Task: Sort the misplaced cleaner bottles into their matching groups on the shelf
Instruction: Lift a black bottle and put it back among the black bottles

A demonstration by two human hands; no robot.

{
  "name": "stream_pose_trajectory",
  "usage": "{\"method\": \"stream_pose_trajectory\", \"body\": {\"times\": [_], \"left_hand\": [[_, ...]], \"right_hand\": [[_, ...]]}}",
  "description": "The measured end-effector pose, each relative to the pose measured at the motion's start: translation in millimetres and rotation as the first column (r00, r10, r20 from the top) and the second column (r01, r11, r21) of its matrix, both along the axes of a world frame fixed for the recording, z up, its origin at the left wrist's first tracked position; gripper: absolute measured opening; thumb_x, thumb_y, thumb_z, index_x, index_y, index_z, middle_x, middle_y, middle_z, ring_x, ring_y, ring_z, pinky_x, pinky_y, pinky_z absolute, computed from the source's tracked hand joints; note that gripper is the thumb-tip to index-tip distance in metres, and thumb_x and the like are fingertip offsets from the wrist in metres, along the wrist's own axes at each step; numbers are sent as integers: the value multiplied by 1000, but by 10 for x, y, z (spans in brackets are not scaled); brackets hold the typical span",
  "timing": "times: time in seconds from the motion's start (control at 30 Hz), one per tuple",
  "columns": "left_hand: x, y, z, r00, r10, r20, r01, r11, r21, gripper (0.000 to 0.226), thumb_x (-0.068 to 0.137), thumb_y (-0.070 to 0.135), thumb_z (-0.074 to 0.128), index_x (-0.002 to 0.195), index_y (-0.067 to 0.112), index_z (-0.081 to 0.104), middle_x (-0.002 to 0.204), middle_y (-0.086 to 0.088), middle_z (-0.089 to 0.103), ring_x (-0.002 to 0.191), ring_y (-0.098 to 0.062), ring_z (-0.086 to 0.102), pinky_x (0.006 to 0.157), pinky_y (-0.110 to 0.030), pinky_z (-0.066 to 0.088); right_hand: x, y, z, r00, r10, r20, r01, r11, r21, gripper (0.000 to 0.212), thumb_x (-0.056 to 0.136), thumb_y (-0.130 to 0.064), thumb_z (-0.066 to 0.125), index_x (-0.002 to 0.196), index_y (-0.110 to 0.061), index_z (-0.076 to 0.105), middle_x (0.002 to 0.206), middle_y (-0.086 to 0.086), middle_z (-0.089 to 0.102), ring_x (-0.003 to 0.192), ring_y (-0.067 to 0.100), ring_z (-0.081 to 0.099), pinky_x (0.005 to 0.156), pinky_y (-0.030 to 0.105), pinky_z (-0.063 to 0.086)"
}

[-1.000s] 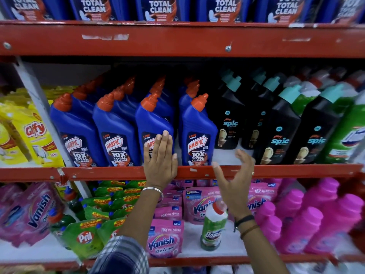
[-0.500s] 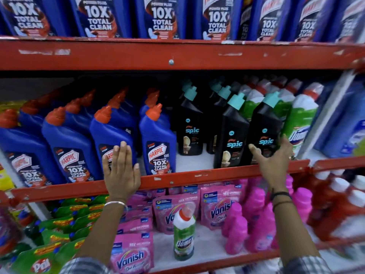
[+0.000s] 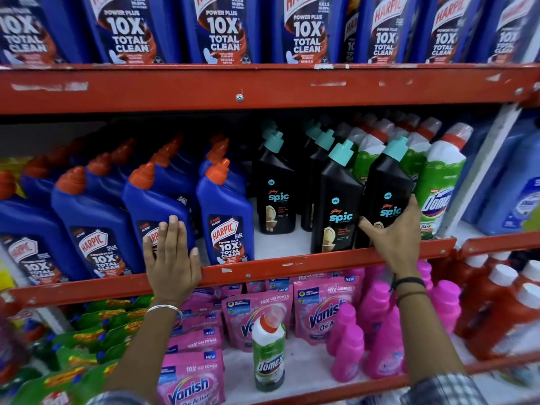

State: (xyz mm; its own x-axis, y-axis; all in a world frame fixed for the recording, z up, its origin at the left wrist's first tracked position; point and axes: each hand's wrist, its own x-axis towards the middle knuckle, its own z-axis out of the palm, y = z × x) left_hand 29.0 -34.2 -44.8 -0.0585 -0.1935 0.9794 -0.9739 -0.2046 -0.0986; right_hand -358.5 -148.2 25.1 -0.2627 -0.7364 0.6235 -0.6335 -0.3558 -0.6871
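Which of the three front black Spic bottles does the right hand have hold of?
The rightmost Spic bottle, next to the green Domex bottle. The right hand wraps its lower front; the other two front ones stand untouched to its left.

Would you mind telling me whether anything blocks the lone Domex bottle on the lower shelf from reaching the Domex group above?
Partly. The black Spic bottle, gripped by the right hand, stands directly in front of the Domex group. Above the lone Domex bottle runs the red shelf rail.

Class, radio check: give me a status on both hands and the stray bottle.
Left hand flat on a Harpic bottle, open. Right hand wrapped on front Spic bottle. Stray Domex bottle alone among Vanish pouches, lower shelf. Nothing blocking it.
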Motion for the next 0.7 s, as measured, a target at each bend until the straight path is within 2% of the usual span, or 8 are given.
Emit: {"method": "stream_pose_trajectory", "body": {"times": [0.2, 0.33, 0.43, 0.57, 0.6, 0.7], "left_hand": [[10, -1, -15, 1000, 9, -1, -9, 1000, 5, 60, 97, 28, 32, 151, 7, 17, 161, -3, 7, 148, -19, 9, 120, -44, 6], [13, -4, -1, 1000, 9, 7, -9, 1000, 3, 60, 98, 28, 31, 151, 6, 16, 161, -3, 7, 148, -19, 8, 120, -43, 4], [14, -1, -8, 1000, 8, 5, -8, 1000, 6, 60, 98, 28, 31, 151, 6, 16, 161, -3, 7, 148, -19, 8, 120, -43, 5], [20, -1, -15, 1000, 7, 0, -7, 1000, 15, 59, 98, 29, 30, 151, 7, 15, 161, -2, 6, 148, -18, 7, 120, -43, 4], [16, 0, -12, 1000, 5, 3, -5, 1000, 16, 59, 99, 29, 29, 151, 7, 15, 161, -2, 5, 148, -18, 6, 120, -43, 4], [6, 8, -2, 1000, -4, 0, 4, 1000, 14, 58, 100, 29, 28, 152, 7, 14, 161, -1, 5, 148, -17, 6, 120, -43, 4]], "right_hand": [[42, -8, 46, 997, -59, 49, 61, 997, -43, 100, 67, -49, 78, 139, 3, 32, 138, 23, 45, 129, 35, 41, 105, 46, 39], [36, 72, 22, 988, -81, 132, 93, 992, -84, 95, 63, -42, 83, 133, 4, 38, 129, 23, 50, 122, 35, 47, 101, 43, 41], [39, 234, -48, 973, -60, 223, 94, 985, -142, 95, 60, -35, 88, 132, 3, 39, 127, 22, 50, 119, 33, 49, 101, 35, 40], [129, 530, -32, 963, -52, 265, 108, 973, -202, 95, 57, -32, 90, 128, 8, 40, 125, 26, 50, 116, 34, 50, 96, 14, 33], [173, 619, 12, 961, -67, 268, 128, 967, -218, 95, 57, -33, 90, 128, 7, 41, 124, 26, 50, 115, 34, 50, 95, 14, 33], [317, 870, 176, 966, -119, 232, 179, 949, -259, 95, 57, -43, 87, 127, 4, 43, 122, 25, 53, 113, 34, 52, 94, 25, 38]]}}
